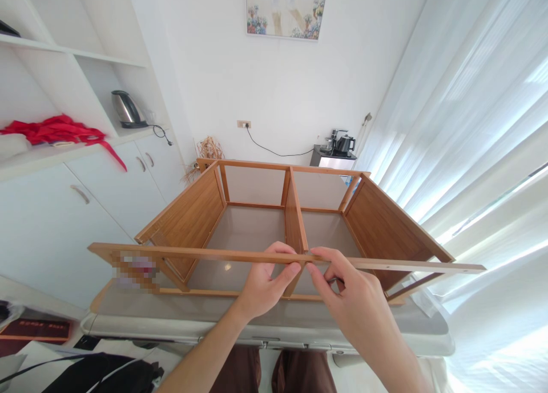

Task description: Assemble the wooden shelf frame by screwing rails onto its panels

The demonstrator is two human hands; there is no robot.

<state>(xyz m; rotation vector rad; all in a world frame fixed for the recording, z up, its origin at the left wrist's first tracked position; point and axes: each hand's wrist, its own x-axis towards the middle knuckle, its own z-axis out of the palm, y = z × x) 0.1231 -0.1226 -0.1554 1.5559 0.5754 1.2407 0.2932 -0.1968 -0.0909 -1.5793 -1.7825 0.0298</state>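
Observation:
A long wooden rail [188, 252] runs across the front of a brown wooden frame, near the top ends of its panels. My left hand [268, 279] pinches the rail close to its middle, thumb in front and fingers behind. Just to the right, my right hand [349, 282] grips the same rail between thumb and fingers. Between my hands, the rail meets the top of the middle divider panel [295, 210]; whether they touch I cannot tell. The left side panel [199, 210] and right side panel [381, 227] stand upright. Small holes show near the rail's right end.
The frame stands on a grey-topped table [180, 306]. White cabinets [94, 210] with an electric kettle [127, 109] and red cloth [55, 130] are at left. White curtains [471, 125] hang at right. Behind is a small stand with a black kettle [345, 145].

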